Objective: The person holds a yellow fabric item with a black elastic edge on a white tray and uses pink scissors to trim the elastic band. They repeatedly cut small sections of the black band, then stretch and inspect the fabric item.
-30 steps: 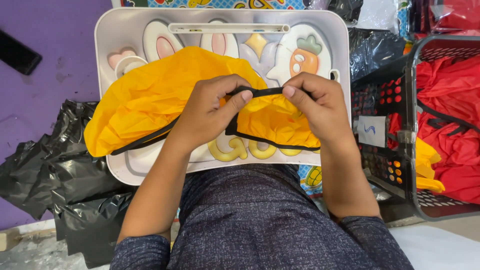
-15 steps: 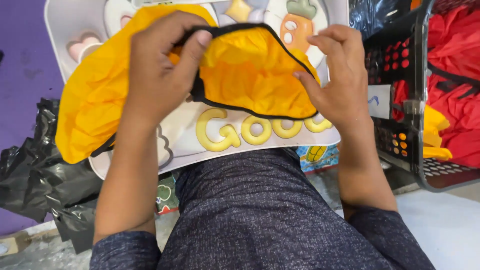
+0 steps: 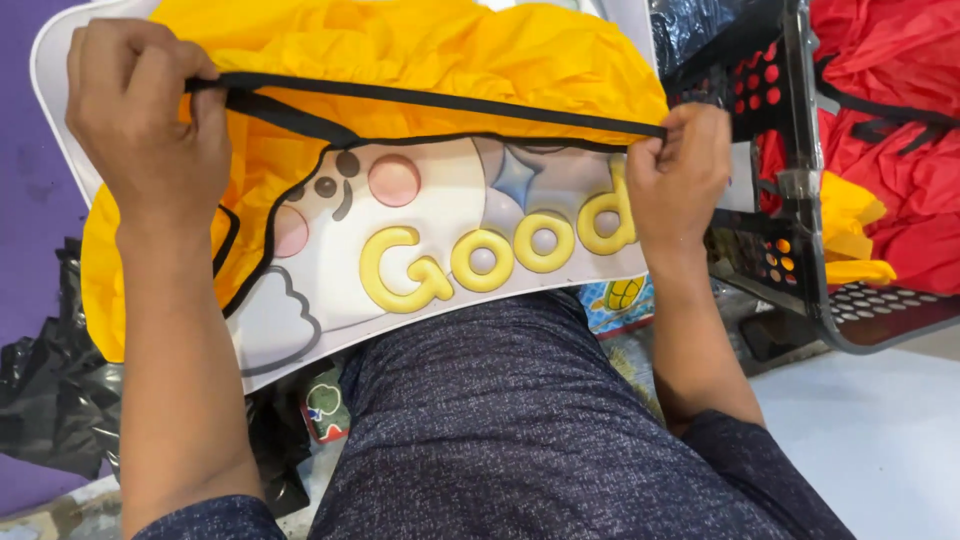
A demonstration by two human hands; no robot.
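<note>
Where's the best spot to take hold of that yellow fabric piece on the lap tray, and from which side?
Probably by the black edging strip of the yellow fabric, pinched at its two ends from above. That is where the left hand and right hand grip it now: the strip is narrow, firm and pulled straight, while the cloth itself is loose and crumpled over the tray.

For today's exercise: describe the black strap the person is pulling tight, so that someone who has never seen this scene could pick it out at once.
Start at the white lap tray with raised yellow letters, lying across the person's knees. Bright yellow fabric is heaped over its far half, and the black strap runs along that fabric's near edge, stretched between the left hand and the right hand. It is the only straight, taut black line; the other black trim hangs curved.
</note>
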